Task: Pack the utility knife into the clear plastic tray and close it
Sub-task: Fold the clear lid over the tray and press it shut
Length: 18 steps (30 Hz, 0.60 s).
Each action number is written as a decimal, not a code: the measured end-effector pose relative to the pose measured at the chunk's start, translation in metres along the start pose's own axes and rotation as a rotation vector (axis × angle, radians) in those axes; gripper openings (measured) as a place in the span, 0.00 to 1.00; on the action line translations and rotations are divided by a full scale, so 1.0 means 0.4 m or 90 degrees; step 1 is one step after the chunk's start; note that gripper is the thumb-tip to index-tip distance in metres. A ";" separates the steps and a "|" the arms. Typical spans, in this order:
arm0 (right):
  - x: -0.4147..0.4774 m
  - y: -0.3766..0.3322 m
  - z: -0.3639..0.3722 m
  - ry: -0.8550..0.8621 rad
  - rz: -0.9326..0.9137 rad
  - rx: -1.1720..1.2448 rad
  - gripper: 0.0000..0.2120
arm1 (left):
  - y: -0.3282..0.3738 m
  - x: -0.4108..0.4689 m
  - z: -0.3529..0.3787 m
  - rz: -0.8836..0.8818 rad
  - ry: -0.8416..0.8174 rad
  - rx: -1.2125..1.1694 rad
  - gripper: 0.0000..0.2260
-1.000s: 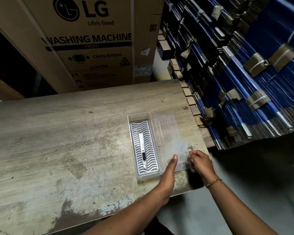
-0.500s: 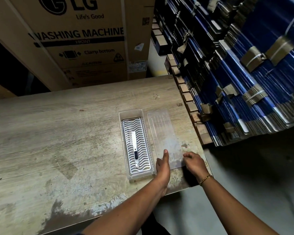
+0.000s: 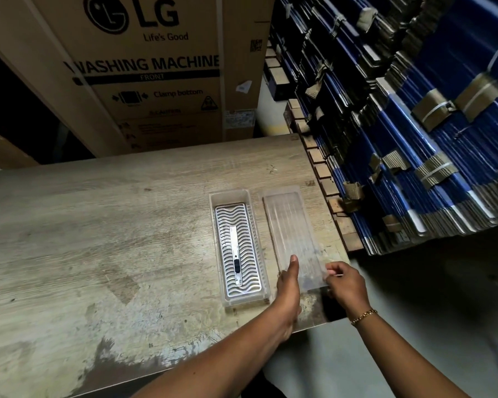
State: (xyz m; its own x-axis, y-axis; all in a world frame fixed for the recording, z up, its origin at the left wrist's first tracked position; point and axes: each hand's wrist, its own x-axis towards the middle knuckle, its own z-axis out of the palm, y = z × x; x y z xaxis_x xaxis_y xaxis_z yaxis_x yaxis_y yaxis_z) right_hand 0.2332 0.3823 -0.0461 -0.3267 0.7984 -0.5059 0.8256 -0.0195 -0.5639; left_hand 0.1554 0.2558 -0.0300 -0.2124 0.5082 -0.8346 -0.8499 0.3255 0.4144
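The silver utility knife [image 3: 235, 255] lies lengthwise in the clear plastic tray [image 3: 239, 248]; just right, parallel, the flat transparent lid [image 3: 292, 234], its near end pinched by left hand [image 3: 288, 285] and right hand [image 3: 346, 284]

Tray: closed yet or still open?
Open. The clear plastic tray sits uncovered with the utility knife inside; its lid lies flat beside it on the table, both hands at the lid's near end.

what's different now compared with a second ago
The clear plastic lid now lies slightly apart from the clear plastic tray, no longer flush against it. The left hand and right hand remain at its near end. The silver utility knife rests unmoved in the tray.
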 end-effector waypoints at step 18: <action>-0.152 -0.104 0.051 -0.045 -0.144 0.146 0.11 | 0.042 -0.201 -0.208 0.319 0.237 0.282 0.22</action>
State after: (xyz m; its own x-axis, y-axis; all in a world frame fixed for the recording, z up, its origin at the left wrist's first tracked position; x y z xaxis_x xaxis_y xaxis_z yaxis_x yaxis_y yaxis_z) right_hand 0.2093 0.3225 -0.0052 -0.5278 0.7546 -0.3900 0.6054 0.0121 -0.7959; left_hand 0.1182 0.1538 0.0138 -0.7363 0.4026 -0.5438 -0.3539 0.4559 0.8167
